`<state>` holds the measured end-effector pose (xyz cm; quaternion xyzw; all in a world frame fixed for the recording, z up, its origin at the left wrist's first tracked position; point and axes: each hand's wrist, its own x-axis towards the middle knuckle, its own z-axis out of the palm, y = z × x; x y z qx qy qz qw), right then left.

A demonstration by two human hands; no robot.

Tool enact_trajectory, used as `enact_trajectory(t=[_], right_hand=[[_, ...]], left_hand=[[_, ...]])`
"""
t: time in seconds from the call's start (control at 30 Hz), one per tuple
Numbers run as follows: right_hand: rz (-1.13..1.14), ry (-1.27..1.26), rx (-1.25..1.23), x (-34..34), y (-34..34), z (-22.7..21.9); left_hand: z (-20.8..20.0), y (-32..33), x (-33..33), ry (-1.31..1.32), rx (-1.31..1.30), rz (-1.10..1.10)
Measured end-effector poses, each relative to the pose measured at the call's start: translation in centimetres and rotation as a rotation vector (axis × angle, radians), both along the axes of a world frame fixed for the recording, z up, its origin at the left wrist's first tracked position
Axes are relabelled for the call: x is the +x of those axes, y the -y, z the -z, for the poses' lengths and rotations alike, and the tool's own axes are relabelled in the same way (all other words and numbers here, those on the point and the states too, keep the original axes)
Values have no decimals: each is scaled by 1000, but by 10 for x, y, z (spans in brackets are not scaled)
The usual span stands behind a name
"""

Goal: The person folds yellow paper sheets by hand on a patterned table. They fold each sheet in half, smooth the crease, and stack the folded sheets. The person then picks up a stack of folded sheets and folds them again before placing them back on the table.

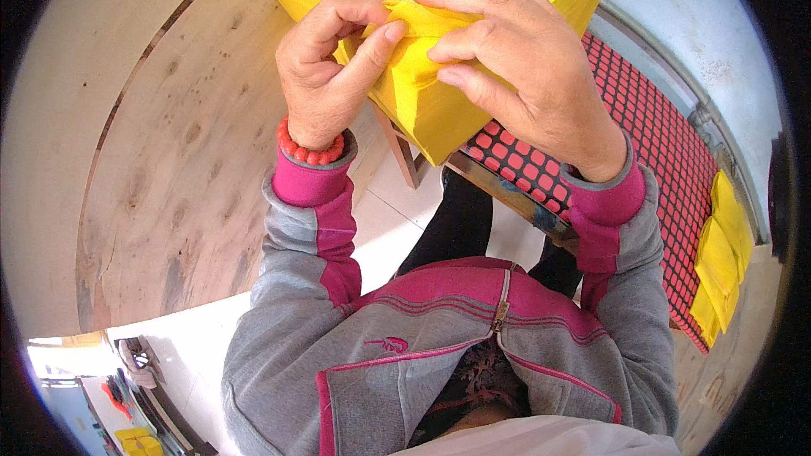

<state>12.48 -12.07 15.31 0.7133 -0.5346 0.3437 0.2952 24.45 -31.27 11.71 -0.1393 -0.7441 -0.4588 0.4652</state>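
Observation:
A large piece of bright yellow fabric (439,118), creased and bag-like with a pointed near corner, hangs at the top centre. My left hand (334,63), with a red bead bracelet at its wrist, pinches a folded edge of it between thumb and forefinger. Beside that pinch, my right hand (524,63) lies over the fabric with its fingers apart. The right fingertips touch or hover just above the yellow surface; I cannot tell which. Part of the fabric's far side runs out of view.
On the right stands a bench with a red-and-black patterned cover (650,152). Folded yellow fabric pieces (722,257) lie at its far right end. A wide wooden board (186,152) fills the left. At the lower left, more yellow pieces (138,442) rest near a red-handled item (117,401).

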Motion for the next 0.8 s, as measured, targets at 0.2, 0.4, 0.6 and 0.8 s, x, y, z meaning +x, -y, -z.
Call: enact_trajectory(t=[0.2,0.4,0.6,0.8], right_hand=[[-19,120,-36,2,8,14],[-65,227,-19,3,6,11],[-48,213,-16,1,5,11],[19,159,-260,-10,-11,-19]], left_hand=[[3,-3,-6,-98,47,68],[-2,4,0,-57,-144,36],[-8,9,9,74,-182,64],[-14,8,10,98,-282,115]])
